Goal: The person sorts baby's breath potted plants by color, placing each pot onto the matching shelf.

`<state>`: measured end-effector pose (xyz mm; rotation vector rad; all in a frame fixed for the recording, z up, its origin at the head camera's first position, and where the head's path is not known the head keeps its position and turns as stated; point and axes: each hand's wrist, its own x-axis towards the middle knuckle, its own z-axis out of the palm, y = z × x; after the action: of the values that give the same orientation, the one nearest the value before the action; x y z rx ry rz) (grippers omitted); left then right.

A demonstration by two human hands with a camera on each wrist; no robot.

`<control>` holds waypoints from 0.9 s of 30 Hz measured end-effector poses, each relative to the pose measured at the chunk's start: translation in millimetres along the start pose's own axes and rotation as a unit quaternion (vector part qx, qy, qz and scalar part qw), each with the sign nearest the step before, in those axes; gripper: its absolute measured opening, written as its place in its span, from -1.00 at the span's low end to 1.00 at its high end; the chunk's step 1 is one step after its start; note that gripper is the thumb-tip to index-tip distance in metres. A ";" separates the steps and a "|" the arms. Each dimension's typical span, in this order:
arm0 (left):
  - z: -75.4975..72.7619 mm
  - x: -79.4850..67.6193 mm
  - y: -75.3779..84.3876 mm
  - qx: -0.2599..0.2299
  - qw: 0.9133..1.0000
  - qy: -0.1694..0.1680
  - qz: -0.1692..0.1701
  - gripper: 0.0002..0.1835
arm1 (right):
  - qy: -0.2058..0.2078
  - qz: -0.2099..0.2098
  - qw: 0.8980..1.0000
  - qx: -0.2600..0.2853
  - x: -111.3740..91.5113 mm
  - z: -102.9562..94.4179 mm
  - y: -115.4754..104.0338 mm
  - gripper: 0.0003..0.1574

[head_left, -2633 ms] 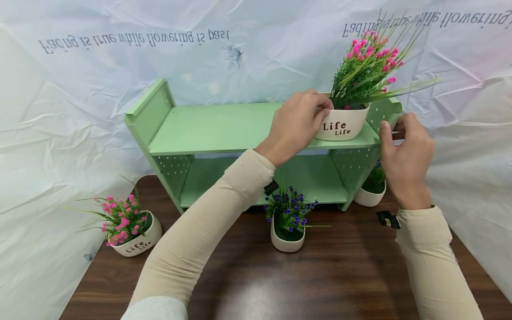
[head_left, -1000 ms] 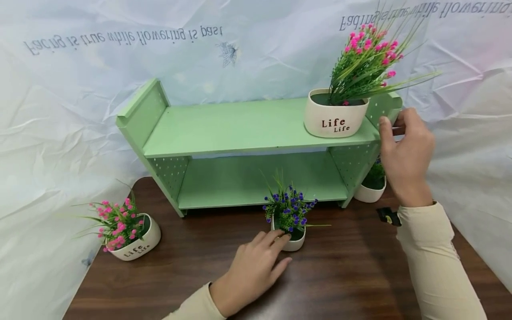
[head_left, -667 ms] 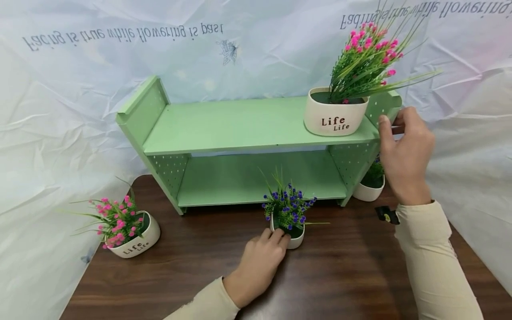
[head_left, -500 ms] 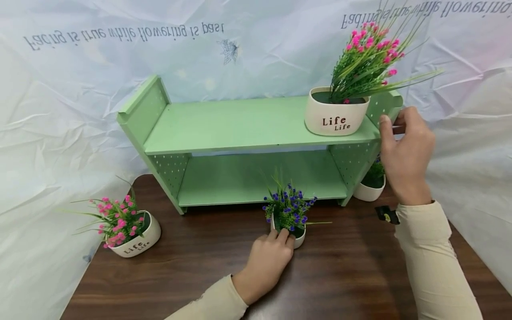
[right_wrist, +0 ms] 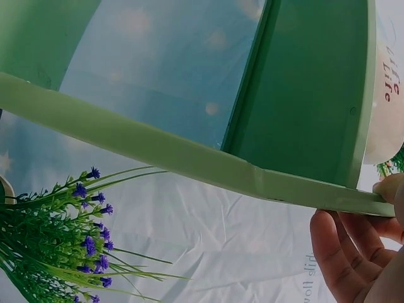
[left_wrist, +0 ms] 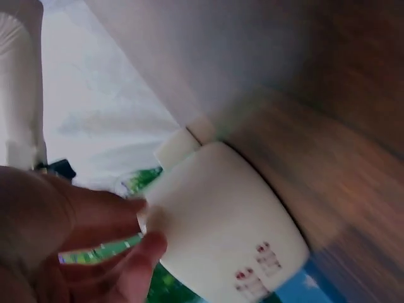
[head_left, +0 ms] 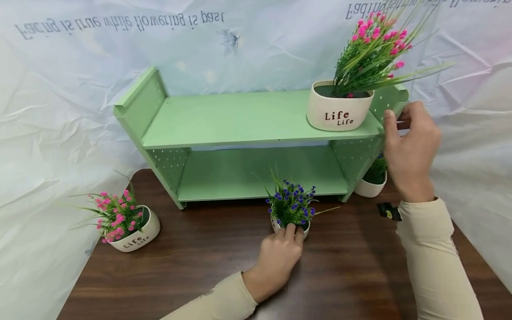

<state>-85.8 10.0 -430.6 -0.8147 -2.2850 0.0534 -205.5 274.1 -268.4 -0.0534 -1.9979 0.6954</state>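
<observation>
We pinch the purple flower pot (head_left: 291, 205) by its rim with our left hand (head_left: 278, 255), in front of the green shelf (head_left: 228, 118); thin rims seem easy to grab. Our right hand (head_left: 414, 149) grips the shelf's side, maybe to keep it still.

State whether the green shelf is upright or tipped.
Upright: the green shelf stands on the table, a white pot upright on top, the right hand holding the side.
</observation>
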 end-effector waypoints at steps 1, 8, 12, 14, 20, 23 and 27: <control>-0.9 -1.8 -5.3 -0.029 1.000 -0.008 0.006 -0.83 | -0.001 -0.001 1.000 0.001 -0.1 0.0 -0.5 -0.54; -4.9 -18.2 -56.2 -0.326 0.941 -0.086 0.017 -0.74 | -0.004 0.002 1.000 0.007 -0.8 -1.0 -2.2 -0.53; 3.7 -18.7 -85.6 -0.444 0.879 -0.151 -0.090 -0.67 | -0.006 -0.002 1.000 0.011 -0.8 -2.3 -2.3 -0.51; 11.4 -16.2 -97.7 -0.495 0.834 -0.187 -0.156 -0.52 | -0.005 -0.002 1.000 0.012 -0.7 -2.6 -2.4 -0.51; 34.4 -6.1 -113.8 -0.534 0.778 -0.270 -0.192 0.07 | -0.005 -0.001 1.000 0.009 -2.3 -3.5 -1.8 -0.52; 46.2 3.2 -113.4 -0.524 0.788 -0.286 -0.148 0.18 | -0.003 -0.003 1.000 0.012 -1.6 -3.1 -2.1 -0.52; 59.4 16.0 -110.4 -0.545 0.775 -0.301 -0.112 0.22 | -0.001 -0.009 1.000 0.012 -0.8 -2.3 -2.4 -0.52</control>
<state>-191.9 -58.4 -437.5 -1.1589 -2.9360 -1.4399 -202.6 272.9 -267.0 -0.0207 -1.9900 0.7074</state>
